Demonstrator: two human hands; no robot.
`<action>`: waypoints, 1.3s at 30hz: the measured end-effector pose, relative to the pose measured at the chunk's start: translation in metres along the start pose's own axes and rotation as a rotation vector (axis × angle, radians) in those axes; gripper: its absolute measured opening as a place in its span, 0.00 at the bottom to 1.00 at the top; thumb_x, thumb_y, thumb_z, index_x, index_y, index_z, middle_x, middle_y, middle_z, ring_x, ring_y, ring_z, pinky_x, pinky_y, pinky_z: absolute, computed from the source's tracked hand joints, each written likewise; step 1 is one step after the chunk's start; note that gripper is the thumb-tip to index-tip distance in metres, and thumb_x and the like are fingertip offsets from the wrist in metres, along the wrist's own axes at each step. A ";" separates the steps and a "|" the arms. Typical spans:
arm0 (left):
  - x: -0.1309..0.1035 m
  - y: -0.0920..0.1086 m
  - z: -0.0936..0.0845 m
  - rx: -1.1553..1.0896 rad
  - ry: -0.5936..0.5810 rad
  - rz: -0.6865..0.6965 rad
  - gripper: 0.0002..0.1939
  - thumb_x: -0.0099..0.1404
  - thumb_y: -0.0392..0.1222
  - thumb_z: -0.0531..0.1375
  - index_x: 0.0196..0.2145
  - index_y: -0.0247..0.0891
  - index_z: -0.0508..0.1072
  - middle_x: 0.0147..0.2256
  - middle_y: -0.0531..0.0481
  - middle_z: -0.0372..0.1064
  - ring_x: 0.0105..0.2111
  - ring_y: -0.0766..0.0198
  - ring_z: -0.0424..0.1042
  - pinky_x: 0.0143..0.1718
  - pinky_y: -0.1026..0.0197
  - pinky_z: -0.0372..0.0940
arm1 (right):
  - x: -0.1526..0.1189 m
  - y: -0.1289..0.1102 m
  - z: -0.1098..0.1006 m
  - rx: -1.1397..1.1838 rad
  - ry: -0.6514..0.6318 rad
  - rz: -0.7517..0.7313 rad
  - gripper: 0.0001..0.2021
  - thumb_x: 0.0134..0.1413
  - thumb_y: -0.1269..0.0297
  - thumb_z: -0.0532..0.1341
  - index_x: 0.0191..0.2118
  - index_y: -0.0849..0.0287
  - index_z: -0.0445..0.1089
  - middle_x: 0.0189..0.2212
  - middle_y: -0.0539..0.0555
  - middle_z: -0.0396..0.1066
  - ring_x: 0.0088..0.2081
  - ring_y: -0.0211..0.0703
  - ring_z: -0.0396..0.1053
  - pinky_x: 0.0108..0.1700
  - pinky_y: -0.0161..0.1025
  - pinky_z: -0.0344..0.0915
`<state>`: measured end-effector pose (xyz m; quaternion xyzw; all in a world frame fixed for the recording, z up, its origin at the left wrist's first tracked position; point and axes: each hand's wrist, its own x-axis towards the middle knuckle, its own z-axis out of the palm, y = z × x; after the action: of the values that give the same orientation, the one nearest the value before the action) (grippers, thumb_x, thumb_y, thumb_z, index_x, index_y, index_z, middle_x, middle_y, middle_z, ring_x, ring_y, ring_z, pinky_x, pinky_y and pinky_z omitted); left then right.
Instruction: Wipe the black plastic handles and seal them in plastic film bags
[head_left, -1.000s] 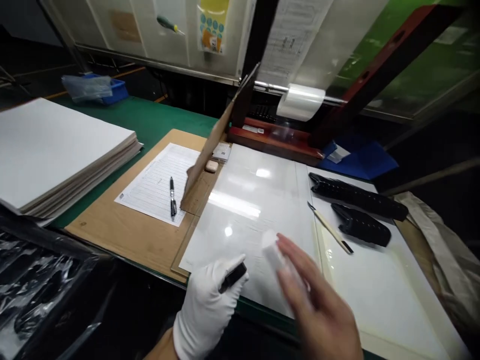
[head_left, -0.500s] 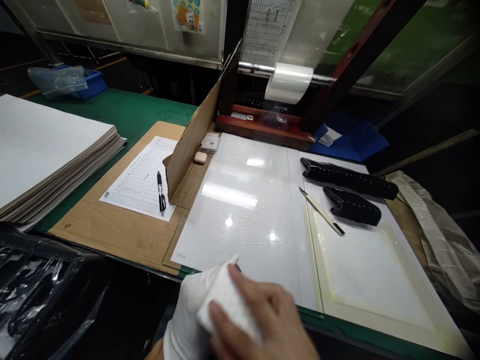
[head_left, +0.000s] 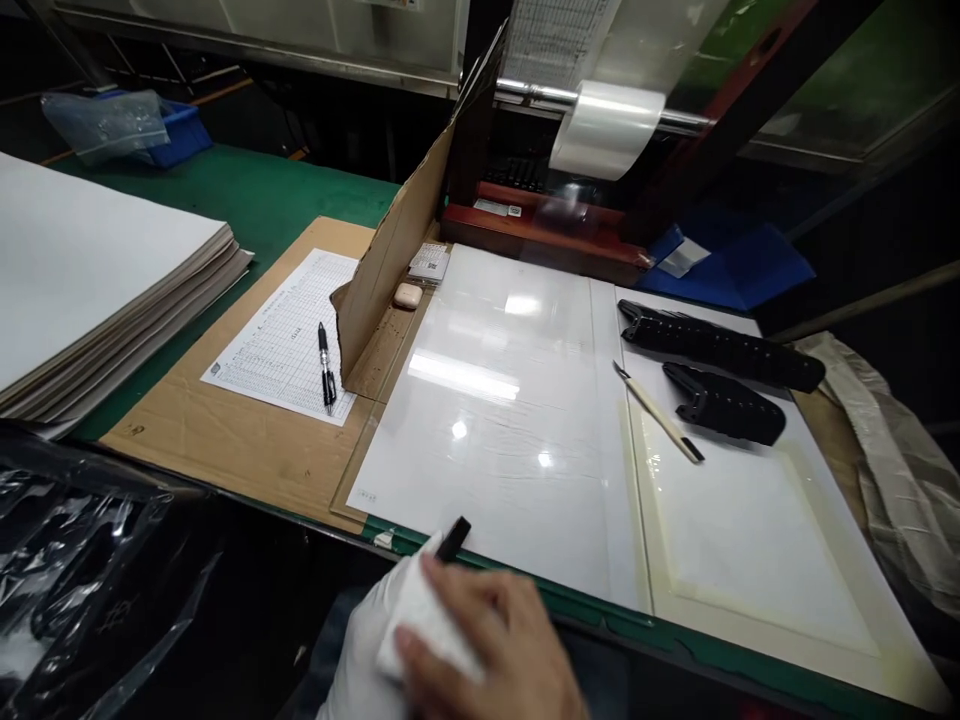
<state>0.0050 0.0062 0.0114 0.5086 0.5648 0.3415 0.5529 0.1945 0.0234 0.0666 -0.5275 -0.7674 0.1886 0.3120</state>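
In the head view, my left hand (head_left: 363,645), in a white glove, is closed at the bottom centre around a small black piece (head_left: 454,540). Only the end of that piece sticks out; the glove and a white cloth hide the rest. My bare right hand (head_left: 504,632) grips the folded white cloth (head_left: 421,618) and presses it against the gloved hand and the piece. Both hands are in front of the table's near edge. Beyond them lies a shiny white sheet (head_left: 487,450) on the tabletop.
On the right lie a craft knife (head_left: 660,412) and two black strip-like parts, one long (head_left: 720,345), one short (head_left: 724,405). A pen (head_left: 326,368) rests on a printed form (head_left: 277,345). Upright cardboard (head_left: 397,240) stands beside it. White boards (head_left: 97,260) are stacked left; a film roll (head_left: 607,130) hangs behind.
My hands have shifted slightly left and down. More of the black piece's end now shows beyond the cloth. The camera view has tilted a little, shifting the table in frame.
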 end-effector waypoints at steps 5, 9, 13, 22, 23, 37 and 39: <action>0.000 -0.002 0.005 0.042 0.038 0.140 0.19 0.70 0.49 0.60 0.56 0.45 0.77 0.51 0.43 0.79 0.51 0.49 0.78 0.52 0.53 0.74 | 0.004 0.004 0.004 -0.123 0.052 -0.249 0.14 0.61 0.69 0.63 0.52 0.55 0.75 0.57 0.62 0.72 0.42 0.50 0.70 0.36 0.45 0.75; 0.000 -0.003 0.008 0.058 0.058 0.151 0.20 0.69 0.46 0.61 0.57 0.44 0.76 0.52 0.43 0.78 0.52 0.50 0.77 0.55 0.54 0.72 | 0.006 0.009 0.004 -0.160 0.078 -0.171 0.13 0.64 0.72 0.59 0.52 0.57 0.74 0.56 0.64 0.72 0.42 0.50 0.69 0.36 0.47 0.74; 0.001 -0.003 0.010 0.047 0.093 0.135 0.18 0.72 0.45 0.57 0.55 0.44 0.77 0.51 0.44 0.78 0.50 0.51 0.78 0.52 0.56 0.73 | 0.009 0.012 0.002 -0.119 0.067 -0.263 0.12 0.62 0.70 0.62 0.50 0.58 0.75 0.56 0.65 0.73 0.42 0.51 0.69 0.36 0.47 0.74; 0.003 -0.005 0.008 0.095 0.078 0.197 0.18 0.72 0.42 0.59 0.58 0.47 0.75 0.52 0.46 0.78 0.51 0.58 0.78 0.54 0.63 0.71 | 0.012 0.013 0.002 -0.063 0.055 -0.196 0.13 0.64 0.72 0.60 0.52 0.58 0.74 0.56 0.64 0.72 0.42 0.50 0.68 0.36 0.47 0.72; 0.003 -0.004 0.008 0.113 0.085 0.202 0.18 0.71 0.41 0.59 0.58 0.48 0.75 0.53 0.47 0.77 0.51 0.60 0.78 0.54 0.64 0.70 | 0.012 0.014 0.001 -0.074 0.052 -0.144 0.15 0.65 0.73 0.59 0.54 0.57 0.73 0.56 0.63 0.72 0.42 0.49 0.67 0.36 0.47 0.72; 0.005 -0.002 0.001 0.085 0.045 0.087 0.19 0.70 0.48 0.61 0.56 0.48 0.76 0.51 0.46 0.78 0.50 0.57 0.78 0.53 0.62 0.71 | 0.006 0.030 0.003 -0.136 0.007 -0.014 0.18 0.67 0.72 0.58 0.59 0.52 0.70 0.64 0.61 0.63 0.53 0.58 0.63 0.44 0.56 0.70; 0.006 0.006 0.003 0.049 0.007 -0.044 0.22 0.69 0.54 0.60 0.57 0.45 0.75 0.40 0.45 0.81 0.39 0.58 0.80 0.45 0.63 0.74 | 0.007 0.031 0.005 -0.191 0.050 0.064 0.18 0.67 0.70 0.59 0.59 0.50 0.70 0.65 0.61 0.62 0.54 0.59 0.63 0.44 0.58 0.70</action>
<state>0.0098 0.0129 0.0152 0.5082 0.5859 0.3173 0.5457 0.2113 0.0420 0.0458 -0.5835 -0.7566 0.1110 0.2733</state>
